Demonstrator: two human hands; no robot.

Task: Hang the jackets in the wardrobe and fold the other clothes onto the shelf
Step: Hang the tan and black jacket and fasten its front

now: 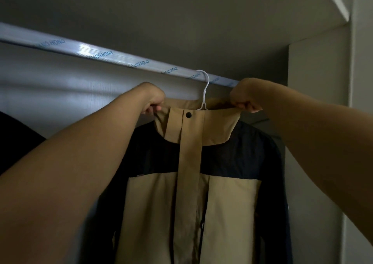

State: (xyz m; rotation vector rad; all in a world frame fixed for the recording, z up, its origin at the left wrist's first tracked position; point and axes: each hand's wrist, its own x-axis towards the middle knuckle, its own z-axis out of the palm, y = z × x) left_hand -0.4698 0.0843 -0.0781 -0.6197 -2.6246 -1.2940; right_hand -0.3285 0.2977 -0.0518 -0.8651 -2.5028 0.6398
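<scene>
A tan and dark navy jacket (187, 193) hangs front-on inside the wardrobe from a white hanger (204, 90). The hanger's hook is over the wardrobe rail (113, 56), a pale bar wrapped in printed film. My left hand (153, 100) pinches the left side of the tan collar. My right hand (243, 98) grips the collar's right side. Both arms reach up from the bottom corners, and the jacket's lower part runs out of view.
A dark garment (14, 140) hangs at the far left edge. The wardrobe's right side panel (314, 102) stands close to the jacket's right sleeve. The wardrobe's top panel (181, 11) is just above the rail.
</scene>
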